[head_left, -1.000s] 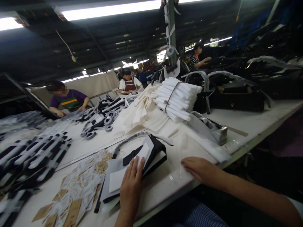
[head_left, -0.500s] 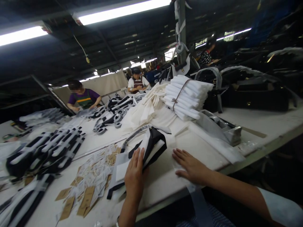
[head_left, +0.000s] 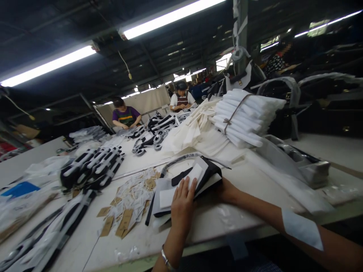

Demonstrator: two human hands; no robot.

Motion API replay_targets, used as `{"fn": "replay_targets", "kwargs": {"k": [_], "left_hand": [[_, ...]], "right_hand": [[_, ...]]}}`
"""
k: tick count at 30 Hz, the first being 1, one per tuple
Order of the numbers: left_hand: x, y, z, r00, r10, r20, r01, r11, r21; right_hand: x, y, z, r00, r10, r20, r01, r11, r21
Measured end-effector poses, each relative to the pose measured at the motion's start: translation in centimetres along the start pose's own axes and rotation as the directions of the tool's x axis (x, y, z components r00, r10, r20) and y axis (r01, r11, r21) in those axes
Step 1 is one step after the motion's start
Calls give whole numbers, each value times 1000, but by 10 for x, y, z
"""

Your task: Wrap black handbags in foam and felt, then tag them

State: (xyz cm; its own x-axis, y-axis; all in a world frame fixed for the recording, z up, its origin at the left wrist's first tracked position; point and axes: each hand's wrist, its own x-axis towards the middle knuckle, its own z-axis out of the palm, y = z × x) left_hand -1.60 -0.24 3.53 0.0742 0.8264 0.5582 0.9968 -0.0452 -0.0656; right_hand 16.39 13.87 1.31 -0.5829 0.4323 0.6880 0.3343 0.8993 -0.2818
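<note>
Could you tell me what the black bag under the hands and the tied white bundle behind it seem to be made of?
Black bag: probably smooth leather or imitation, with a dull sheen and stiff edges. White bundle: soft folded fabric, matte, cinched by a thin brown cord.

The bag (head_left: 187,181) lies on the surface (head_left: 249,211) near its front edge, with the left hand (head_left: 183,204) flat on top of it and the right hand (head_left: 227,190) touching its right side. Left of the bag lies a scatter of tags (head_left: 127,206). Behind it sits a bundle of folded cloth (head_left: 246,119); to the right stands a tape dispenser (head_left: 297,160); strap pieces (head_left: 93,170) lie far left
</note>
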Motion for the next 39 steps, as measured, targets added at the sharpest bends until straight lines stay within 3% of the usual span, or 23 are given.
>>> {"fn": "replay_targets", "kwargs": {"k": [4, 6, 8, 10, 12, 14, 15, 16, 18, 21, 24, 30, 32, 34, 39], "left_hand": [[0, 6, 8, 999, 38, -29, -35, 994, 99], [-2, 10, 14, 995, 85, -50, -77, 986, 150], [-5, 16, 17, 991, 105, -78, -90, 980, 179], [-7, 23, 18, 988, 117, -98, -98, 978, 184], [-9, 31, 17, 981, 141, -132, -116, 977, 177], [-11, 37, 16, 971, 165, -172, -135, 976, 171], [-12, 40, 15, 967, 171, -189, -140, 976, 169], [-12, 42, 15, 963, 176, -202, -143, 975, 169], [-13, 44, 16, 959, 177, -220, -141, 975, 169], [-13, 45, 18, 953, 173, -250, -135, 977, 163], [-14, 40, 18, 952, 175, -249, -140, 979, 151], [-24, 19, 7, 966, 222, -134, -206, 971, 124], [-25, 15, 5, 968, 233, -91, -222, 968, 113], [-25, 14, 4, 969, 237, -68, -229, 968, 100], [-23, 16, 5, 973, 219, -71, -213, 973, 88]], "right_hand": [[-22, 20, -38, 966, 258, -13, -257, 965, 48], [-27, 26, -62, 893, 439, -102, -430, 898, 99], [-22, 25, -83, 834, 510, -212, -490, 860, 144], [-5, 16, -96, 852, 462, -244, -439, 886, 147], [21, 7, -97, 911, 388, -140, -371, 919, 133], [54, 3, -87, 938, 327, 112, -333, 942, 46], [70, 4, -78, 915, 311, 258, -316, 948, -23], [86, 7, -67, 857, 315, 408, -291, 949, -122], [112, 15, -41, 753, 354, 555, -273, 935, -226], [134, 27, -5, 642, 466, 609, -308, 884, -352], [139, 33, 17, 570, 548, 612, -344, 836, -428], [135, 48, 23, 479, 601, 640, -439, 795, -418], [133, 52, 21, 465, 595, 656, -491, 790, -368], [131, 54, 20, 479, 573, 664, -547, 787, -284], [120, 45, 10, 617, 478, 625, -659, 748, 80]]}}
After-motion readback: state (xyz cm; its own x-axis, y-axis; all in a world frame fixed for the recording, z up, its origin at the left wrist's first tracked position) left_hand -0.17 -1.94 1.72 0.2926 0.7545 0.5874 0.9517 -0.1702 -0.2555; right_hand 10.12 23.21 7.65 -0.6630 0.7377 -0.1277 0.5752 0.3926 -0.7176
